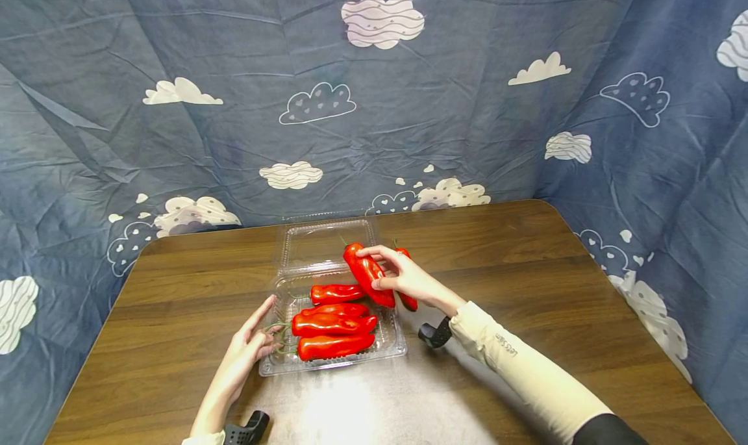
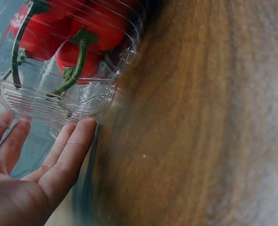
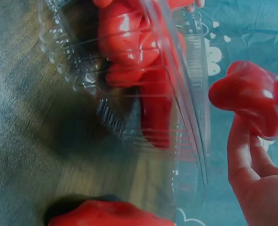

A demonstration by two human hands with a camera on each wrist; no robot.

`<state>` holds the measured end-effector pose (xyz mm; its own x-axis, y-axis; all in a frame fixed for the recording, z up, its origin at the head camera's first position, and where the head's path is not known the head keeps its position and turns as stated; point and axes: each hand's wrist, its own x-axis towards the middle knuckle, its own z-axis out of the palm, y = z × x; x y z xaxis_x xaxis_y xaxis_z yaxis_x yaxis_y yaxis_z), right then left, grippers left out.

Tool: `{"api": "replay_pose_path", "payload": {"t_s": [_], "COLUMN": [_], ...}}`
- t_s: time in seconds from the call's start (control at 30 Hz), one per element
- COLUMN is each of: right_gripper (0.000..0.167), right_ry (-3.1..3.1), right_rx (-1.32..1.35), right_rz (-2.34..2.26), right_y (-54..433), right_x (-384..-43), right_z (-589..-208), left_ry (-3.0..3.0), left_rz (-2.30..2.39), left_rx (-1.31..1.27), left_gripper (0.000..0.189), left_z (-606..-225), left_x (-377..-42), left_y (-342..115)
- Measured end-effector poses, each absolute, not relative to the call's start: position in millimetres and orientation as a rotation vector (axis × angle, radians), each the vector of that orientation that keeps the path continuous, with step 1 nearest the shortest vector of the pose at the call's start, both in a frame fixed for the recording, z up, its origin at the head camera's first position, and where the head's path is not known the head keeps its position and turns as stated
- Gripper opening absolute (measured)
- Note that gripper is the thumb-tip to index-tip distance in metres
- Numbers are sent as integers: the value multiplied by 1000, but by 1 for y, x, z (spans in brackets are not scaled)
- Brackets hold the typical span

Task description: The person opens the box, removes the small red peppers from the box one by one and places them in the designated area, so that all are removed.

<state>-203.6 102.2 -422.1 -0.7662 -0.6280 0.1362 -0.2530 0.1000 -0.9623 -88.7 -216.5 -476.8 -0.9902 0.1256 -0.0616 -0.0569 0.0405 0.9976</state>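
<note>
Clear box (image 1: 393,341): landmark for all positions; it rests on the desk (image 1: 514,282), its lid (image 1: 324,247) folded back on the far side.
Held pepper (image 1: 369,275): raised at the box's far right corner; whether its tip touches the rim, I cannot tell.
Long axis: stem end far and left, tip near and right — a slant across the boxed peppers (image 1: 333,349), four visible, which lie left to right, stems toward the box's left wall. I judge this angle the governing relation.
Right hand (image 1: 411,281): the nearer of my hands, entering from the box's right; thumb and fingers pinch the held pepper.
Left hand (image 1: 242,353): at the box's left wall, fingers spread and extended; fingertips at the rim, contact unconfirmed.
Loose pepper (image 1: 409,301): just right of the box, partly hidden by my right hand.
</note>
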Motion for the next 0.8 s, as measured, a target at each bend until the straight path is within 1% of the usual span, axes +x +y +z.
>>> {"api": "replay_pose_path", "payload": {"t_s": [0.33,0.8], "right_gripper": [50,52], "right_ry": [2102,2174], "right_rx": [-746,-693], "right_rz": [-1751,-1785], "right_y": [115,135], "right_x": [-204,-206], "right_z": [-422,-429], "left_ry": [2160,2170], "left_rz": [2092,2078], "left_rx": [72,58], "left_gripper": [67,68], "left_z": [-477,-476], "left_x": [-89,-88], "left_y": [-217,-216]}}
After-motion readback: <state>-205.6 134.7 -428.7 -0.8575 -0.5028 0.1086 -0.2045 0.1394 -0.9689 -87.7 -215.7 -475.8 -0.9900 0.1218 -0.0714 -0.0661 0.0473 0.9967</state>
